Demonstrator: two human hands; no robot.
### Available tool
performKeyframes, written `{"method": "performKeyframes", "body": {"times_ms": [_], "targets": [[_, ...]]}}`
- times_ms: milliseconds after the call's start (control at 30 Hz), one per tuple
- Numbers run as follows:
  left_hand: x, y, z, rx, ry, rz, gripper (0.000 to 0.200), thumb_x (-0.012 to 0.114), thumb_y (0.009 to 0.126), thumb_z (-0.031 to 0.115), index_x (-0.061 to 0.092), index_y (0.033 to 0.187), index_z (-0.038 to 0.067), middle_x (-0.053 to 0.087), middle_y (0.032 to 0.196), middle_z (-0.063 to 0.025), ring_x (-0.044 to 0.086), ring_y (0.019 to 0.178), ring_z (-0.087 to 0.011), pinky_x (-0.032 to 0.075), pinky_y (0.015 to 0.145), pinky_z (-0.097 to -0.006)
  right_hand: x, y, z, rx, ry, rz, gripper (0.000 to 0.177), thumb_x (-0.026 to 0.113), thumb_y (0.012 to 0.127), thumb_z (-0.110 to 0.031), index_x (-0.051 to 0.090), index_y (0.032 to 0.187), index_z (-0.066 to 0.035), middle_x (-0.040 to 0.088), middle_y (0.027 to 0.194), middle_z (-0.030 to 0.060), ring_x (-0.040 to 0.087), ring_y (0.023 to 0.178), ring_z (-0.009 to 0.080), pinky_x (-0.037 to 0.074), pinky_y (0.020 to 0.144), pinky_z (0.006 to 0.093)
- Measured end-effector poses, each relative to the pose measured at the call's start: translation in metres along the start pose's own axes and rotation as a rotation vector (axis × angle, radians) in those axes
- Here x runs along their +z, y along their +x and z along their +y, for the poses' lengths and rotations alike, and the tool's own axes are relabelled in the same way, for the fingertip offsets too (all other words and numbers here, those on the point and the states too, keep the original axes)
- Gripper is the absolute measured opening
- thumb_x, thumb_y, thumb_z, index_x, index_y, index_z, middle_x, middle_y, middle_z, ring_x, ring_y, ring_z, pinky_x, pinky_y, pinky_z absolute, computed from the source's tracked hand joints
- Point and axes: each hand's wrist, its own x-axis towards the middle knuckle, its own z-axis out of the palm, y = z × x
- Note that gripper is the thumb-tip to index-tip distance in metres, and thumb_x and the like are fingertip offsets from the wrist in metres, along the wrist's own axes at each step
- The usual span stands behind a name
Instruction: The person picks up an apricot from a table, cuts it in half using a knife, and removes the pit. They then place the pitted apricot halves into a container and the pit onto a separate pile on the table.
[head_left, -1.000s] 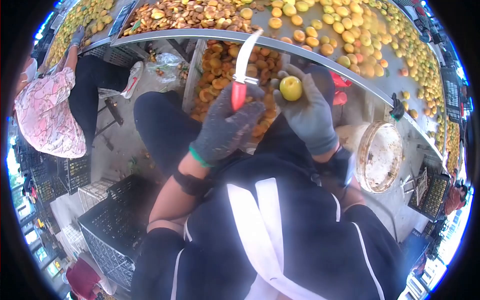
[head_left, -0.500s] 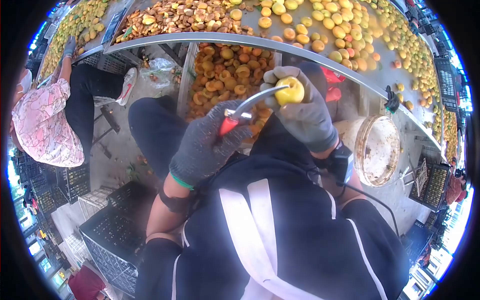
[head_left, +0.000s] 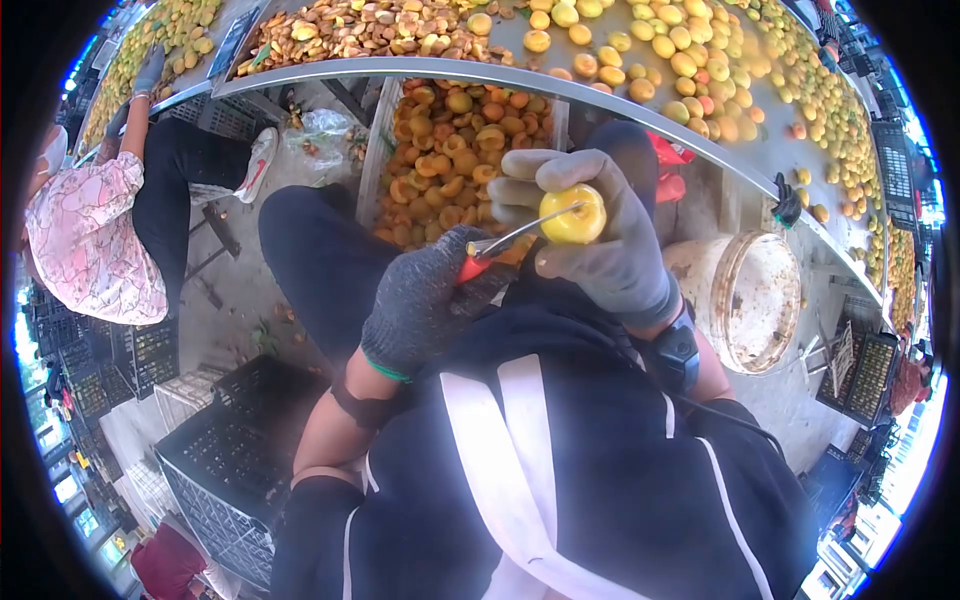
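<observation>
Cutting in hand: the left hand point(head_left: 425, 300), in a dark knit glove, is closed in a full fist round the red handle of a small knife point(head_left: 505, 240), whose thin blade runs up and right to a yellow apricot point(head_left: 573, 215). The right hand point(head_left: 600, 255), in a lighter grey glove, holds that apricot with fingers curled behind and over it and the thumb beneath; the fruit is held in front of the chest, above the lap. The blade's tip meets the fruit at its left face; how deep it sits cannot be told. The apricot looks round and unparted, so my reading is that the cut has only begun and halving and stoning are not yet done. Below the hands, a crate of halved apricots point(head_left: 460, 150) stands under the table edge point(head_left: 640, 110), well filled, suggesting much work is finished. Whole apricots point(head_left: 700, 60) in large number lie on the table top, so plenty remains. A heap of cut pieces point(head_left: 350, 30) lies further left on the table. A white bucket point(head_left: 755, 300) stands right of the person's knee. A co-worker in a pink patterned top point(head_left: 95, 230) sits left, beside black crates point(head_left: 230, 470)
</observation>
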Motion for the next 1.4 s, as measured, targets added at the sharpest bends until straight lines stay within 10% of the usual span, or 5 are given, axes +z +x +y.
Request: {"method": "performKeyframes", "body": {"times_ms": [367,767,967,1133,1400], "targets": [[0.001,-0.004,0.005,0.063,0.006,0.015,0.028,0.070,0.078,0.009,0.062,0.105,0.009,0.063,0.081,-0.0154,0.065,0.073,-0.0349,0.051,0.064,-0.0387,0.009,-0.007,0.007,-0.068,-0.040,-0.050,0.052,0.076,0.072,0.007,0.051,0.115,-0.008,0.057,0.112,0.0065,0.060,0.102,0.0201,0.042,0.107,0.0459],[0.019,0.005,-0.020,-0.049,0.237,0.093,0.023,0.066,0.081,0.006,0.059,0.103,0.005,0.064,0.081,-0.0216,0.065,0.078,-0.0387,0.051,0.064,-0.0440,0.020,-0.001,0.014,-0.082,0.087,0.103,0.048,0.069,0.083,0.007,0.048,0.124,-0.004,0.058,0.113,0.0082,0.059,0.109,0.0158,0.048,0.095,0.0307],[0.024,0.009,-0.034,-0.065,0.271,0.064,0.028,0.067,0.083,0.014,0.058,0.107,0.004,0.064,0.080,-0.0199,0.064,0.075,-0.0393,0.050,0.063,-0.0463,-0.018,0.011,-0.008,0.222,-0.555,-0.067,0.045,0.064,0.089,-0.013,0.048,0.129,0.000,0.061,0.121,0.0130,0.057,0.116,0.0218,0.043,0.103,0.0333],[0.035,0.015,-0.014,-0.018,0.045,0.165,0.025,0.063,0.089,0.021,0.056,0.104,0.002,0.063,0.077,-0.0212,0.063,0.074,-0.0408,0.049,0.062,-0.0479,0.012,0.008,0.025,-0.091,0.100,0.092,0.039,0.059,0.097,-0.021,0.049,0.128,0.001,0.061,0.124,0.0164,0.061,0.109,0.0250,0.043,0.102,0.0379],[0.028,0.027,-0.012,-0.052,0.007,0.187,0.019,0.064,0.089,0.016,0.056,0.099,0.002,0.063,0.081,-0.0229,0.063,0.079,-0.0417,0.049,0.064,-0.0458,-0.001,0.023,0.014,-0.136,-0.282,-0.038,0.043,0.052,0.100,-0.031,0.048,0.128,0.001,0.060,0.123,0.0189,0.059,0.115,0.0242,0.044,0.097,0.0348]]}}
